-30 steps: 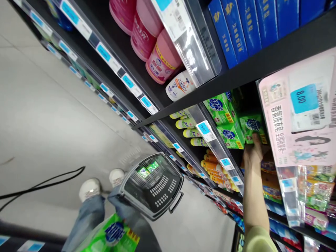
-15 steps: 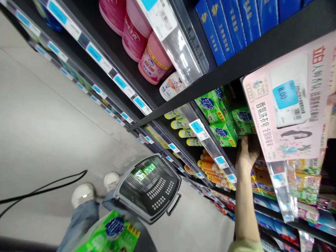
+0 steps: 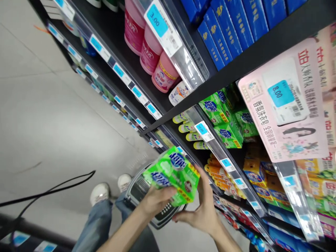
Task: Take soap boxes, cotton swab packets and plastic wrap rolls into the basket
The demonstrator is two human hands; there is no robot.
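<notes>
Left hand (image 3: 154, 201) grips green 超能 pack (image 3: 178, 175) over basket (image 3: 160, 223); right hand (image 3: 204, 206) spread alongside. Pack's long axis slants; yellow-banded end faces rightward.

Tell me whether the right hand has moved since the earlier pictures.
Yes: the right hand has come out of the shelf, leftward and down in the picture, and is now at the held green pack.

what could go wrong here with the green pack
The left hand holds the green pack, while the right hand's thumb stands away from it, so it might slip if the left grip loosens.

The pack hides much of the basket from this view, so a drop could perhaps catch the rim.
</notes>
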